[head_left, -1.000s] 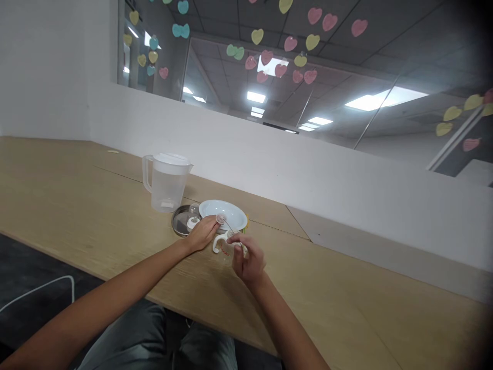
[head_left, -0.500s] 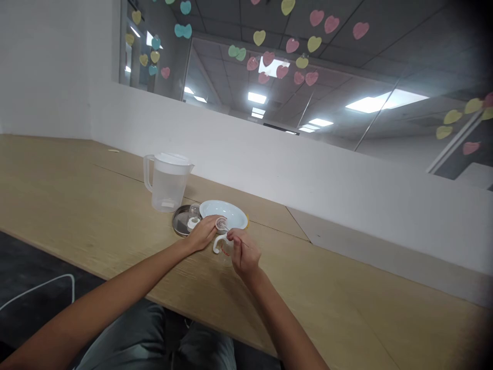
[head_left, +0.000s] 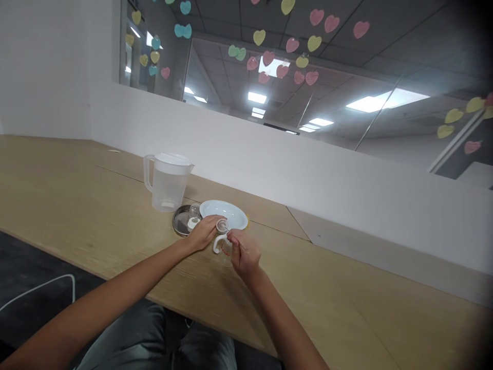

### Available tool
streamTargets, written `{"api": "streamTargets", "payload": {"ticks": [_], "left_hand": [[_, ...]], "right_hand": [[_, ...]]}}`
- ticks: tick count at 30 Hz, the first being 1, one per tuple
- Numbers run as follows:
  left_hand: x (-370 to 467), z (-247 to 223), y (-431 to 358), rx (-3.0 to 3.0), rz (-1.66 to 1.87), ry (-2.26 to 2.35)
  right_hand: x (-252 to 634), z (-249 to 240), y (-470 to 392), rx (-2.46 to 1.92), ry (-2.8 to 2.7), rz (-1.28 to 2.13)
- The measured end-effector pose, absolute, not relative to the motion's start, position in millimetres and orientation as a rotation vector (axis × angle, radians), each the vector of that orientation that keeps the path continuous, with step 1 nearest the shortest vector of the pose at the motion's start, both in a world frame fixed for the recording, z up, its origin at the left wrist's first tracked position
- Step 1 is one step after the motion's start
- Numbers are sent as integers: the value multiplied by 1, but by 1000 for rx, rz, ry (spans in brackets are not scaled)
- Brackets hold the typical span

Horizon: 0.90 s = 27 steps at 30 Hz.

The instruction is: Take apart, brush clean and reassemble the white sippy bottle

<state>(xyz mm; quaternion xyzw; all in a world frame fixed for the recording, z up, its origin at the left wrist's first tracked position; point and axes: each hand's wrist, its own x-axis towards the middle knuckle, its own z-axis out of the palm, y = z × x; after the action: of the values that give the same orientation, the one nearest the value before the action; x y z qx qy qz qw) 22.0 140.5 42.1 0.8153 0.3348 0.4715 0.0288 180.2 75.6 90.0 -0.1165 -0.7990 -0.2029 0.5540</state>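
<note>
The left hand (head_left: 203, 232) curls round one small clear cup (head_left: 222, 225), nearer the tabletop's (head_left: 327, 298) far edge; the right hand (head_left: 245, 252) pinches one thin rod (head_left: 226, 228) against it. The cup looks light, probably slippery, best held by its sides. Nearby: one handled bottle (head_left: 225, 251), bowl (head_left: 235, 218), tray (head_left: 180, 220), pitcher (head_left: 169, 185).

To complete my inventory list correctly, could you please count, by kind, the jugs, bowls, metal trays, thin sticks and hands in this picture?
Jug: 1
Bowl: 1
Metal tray: 1
Thin stick: 1
Hands (left, right): 2
Total: 6
</note>
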Motion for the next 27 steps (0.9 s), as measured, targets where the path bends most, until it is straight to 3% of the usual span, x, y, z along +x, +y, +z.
{"api": "streamTargets", "payload": {"ticks": [27], "left_hand": [[22,45,138,2591,1433,1004]], "right_hand": [[181,91,73,-301,-1856,-545]]}}
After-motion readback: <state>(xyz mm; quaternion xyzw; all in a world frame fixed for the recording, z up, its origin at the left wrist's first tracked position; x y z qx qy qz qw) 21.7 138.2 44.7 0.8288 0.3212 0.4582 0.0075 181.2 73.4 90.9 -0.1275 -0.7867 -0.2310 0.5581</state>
